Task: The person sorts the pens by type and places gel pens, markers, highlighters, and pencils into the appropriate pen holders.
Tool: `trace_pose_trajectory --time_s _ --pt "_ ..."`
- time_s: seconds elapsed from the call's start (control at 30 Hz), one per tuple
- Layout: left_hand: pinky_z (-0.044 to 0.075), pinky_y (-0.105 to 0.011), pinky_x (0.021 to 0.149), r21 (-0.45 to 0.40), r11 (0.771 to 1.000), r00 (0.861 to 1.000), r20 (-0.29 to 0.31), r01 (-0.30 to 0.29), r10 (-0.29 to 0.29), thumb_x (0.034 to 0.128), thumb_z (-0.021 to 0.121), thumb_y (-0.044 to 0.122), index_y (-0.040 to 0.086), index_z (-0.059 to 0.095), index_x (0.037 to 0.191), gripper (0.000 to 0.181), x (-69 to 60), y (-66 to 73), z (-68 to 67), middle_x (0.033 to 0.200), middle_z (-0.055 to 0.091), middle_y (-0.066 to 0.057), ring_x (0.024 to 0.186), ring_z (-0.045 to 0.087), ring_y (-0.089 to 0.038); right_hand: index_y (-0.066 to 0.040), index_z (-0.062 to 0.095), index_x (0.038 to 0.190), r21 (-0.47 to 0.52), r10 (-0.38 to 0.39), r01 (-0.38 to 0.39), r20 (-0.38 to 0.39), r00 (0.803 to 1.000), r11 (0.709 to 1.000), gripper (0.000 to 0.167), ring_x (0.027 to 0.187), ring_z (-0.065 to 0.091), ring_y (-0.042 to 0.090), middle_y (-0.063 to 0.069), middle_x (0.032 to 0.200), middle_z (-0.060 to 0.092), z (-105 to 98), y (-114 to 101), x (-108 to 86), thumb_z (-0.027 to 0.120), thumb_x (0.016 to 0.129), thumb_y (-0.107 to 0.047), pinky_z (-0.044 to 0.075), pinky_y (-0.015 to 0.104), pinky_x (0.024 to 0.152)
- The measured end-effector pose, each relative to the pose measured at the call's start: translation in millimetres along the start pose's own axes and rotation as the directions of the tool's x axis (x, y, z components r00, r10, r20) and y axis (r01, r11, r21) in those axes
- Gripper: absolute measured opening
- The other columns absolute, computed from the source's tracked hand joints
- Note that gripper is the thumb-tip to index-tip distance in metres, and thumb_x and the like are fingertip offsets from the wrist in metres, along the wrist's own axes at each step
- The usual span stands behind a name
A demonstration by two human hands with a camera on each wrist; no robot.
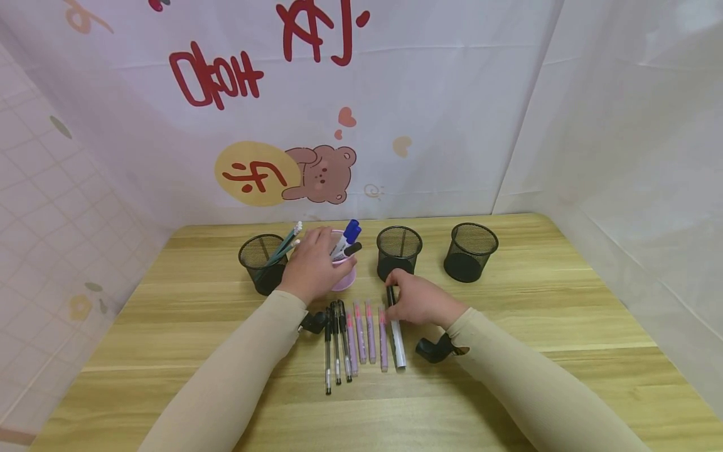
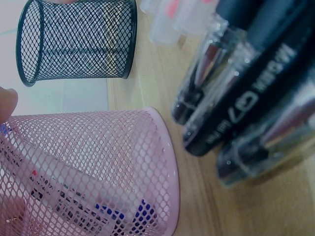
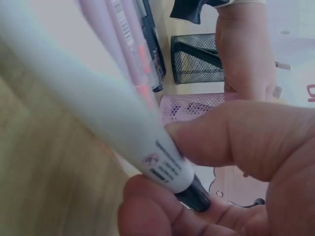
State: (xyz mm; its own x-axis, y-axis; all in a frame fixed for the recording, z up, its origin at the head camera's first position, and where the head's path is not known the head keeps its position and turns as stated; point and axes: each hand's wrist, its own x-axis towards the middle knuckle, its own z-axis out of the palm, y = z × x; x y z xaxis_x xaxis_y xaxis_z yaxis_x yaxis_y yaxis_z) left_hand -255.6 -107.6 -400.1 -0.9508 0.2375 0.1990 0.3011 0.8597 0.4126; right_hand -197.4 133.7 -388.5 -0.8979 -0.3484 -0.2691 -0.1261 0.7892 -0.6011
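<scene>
My right hand (image 1: 425, 300) pinches a white marker with a black end (image 3: 162, 162) between thumb and fingers; its other end slants down toward the table. The left hand (image 1: 309, 267) holds the pink mesh pen holder (image 1: 344, 282) near its rim, thumb at the front side. Inside that holder lean blue-capped markers (image 1: 351, 231) and a black-capped marker (image 1: 353, 248). Beside the pinched marker lie several pink highlighters (image 1: 361, 342), and left of them three black-capped gel pens (image 1: 337, 351). The left hand's far fingers are partly hidden in the head view.
A black mesh holder (image 1: 251, 263) with teal pencils (image 1: 280, 251) stands left of the pink one. To its right stand two more black mesh holders, a nearer one (image 1: 399, 242) and a far-right one (image 1: 473, 242). A printed cloth (image 1: 452, 125) hangs behind the wooden table (image 1: 542, 326).
</scene>
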Motion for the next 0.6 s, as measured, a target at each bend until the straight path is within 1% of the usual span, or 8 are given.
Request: trace_pose_trajectory --time_s 0.1,0.27,0.43,0.6 --pt "0.040 -0.054 0.122 0.000 1.000 1.000 -0.005 -0.002 0.002 0.0924 0.063 0.068 0.009 0.042 0.155 0.089 -0.1 -0.1 -0.2 0.157 0.046 -0.013 0.147 0.043 -0.031 -0.003 0.053 0.136 0.019 -0.020 0.020 -0.014 1.000 1.000 0.063 0.063 0.056 0.015 0.003 0.074 0.061 -1.8 -0.1 -0.8 0.084 0.082 -0.014 0.045 0.029 0.059" --pt "0.040 -0.054 0.122 -0.001 1.000 1.000 -0.007 -0.009 0.009 0.0925 0.064 0.067 0.008 0.042 0.155 0.089 0.6 -1.1 0.4 0.157 0.046 -0.014 0.147 0.043 -0.031 -0.004 0.052 0.136 0.029 -0.063 0.064 -0.062 0.996 0.998 0.060 0.061 0.050 0.013 0.000 0.073 0.057 -3.1 0.4 -0.4 0.080 0.084 -0.014 0.041 0.028 0.058" --pt "0.041 -0.053 0.121 -0.007 1.000 1.000 -0.009 -0.011 0.011 0.0924 0.064 0.067 0.009 0.043 0.153 0.087 0.8 -1.4 0.7 0.156 0.047 -0.013 0.146 0.044 -0.031 -0.004 0.051 0.136 0.092 -0.092 0.102 -0.109 0.990 0.991 0.058 0.059 0.049 0.014 0.003 0.075 0.059 -4.8 -1.4 -2.2 0.076 0.084 -0.011 0.041 0.029 0.055" --pt "0.042 -0.052 0.121 -0.011 1.000 1.000 -0.007 -0.016 0.016 0.0928 0.064 0.065 0.009 0.045 0.152 0.084 0.7 -1.8 0.5 0.157 0.047 -0.013 0.147 0.043 -0.030 -0.003 0.048 0.136 0.156 -0.126 0.152 -0.163 0.978 0.976 0.058 0.055 0.047 0.013 0.000 0.070 0.056 -6.3 -4.5 -5.2 0.072 0.083 -0.006 0.038 0.028 0.051"
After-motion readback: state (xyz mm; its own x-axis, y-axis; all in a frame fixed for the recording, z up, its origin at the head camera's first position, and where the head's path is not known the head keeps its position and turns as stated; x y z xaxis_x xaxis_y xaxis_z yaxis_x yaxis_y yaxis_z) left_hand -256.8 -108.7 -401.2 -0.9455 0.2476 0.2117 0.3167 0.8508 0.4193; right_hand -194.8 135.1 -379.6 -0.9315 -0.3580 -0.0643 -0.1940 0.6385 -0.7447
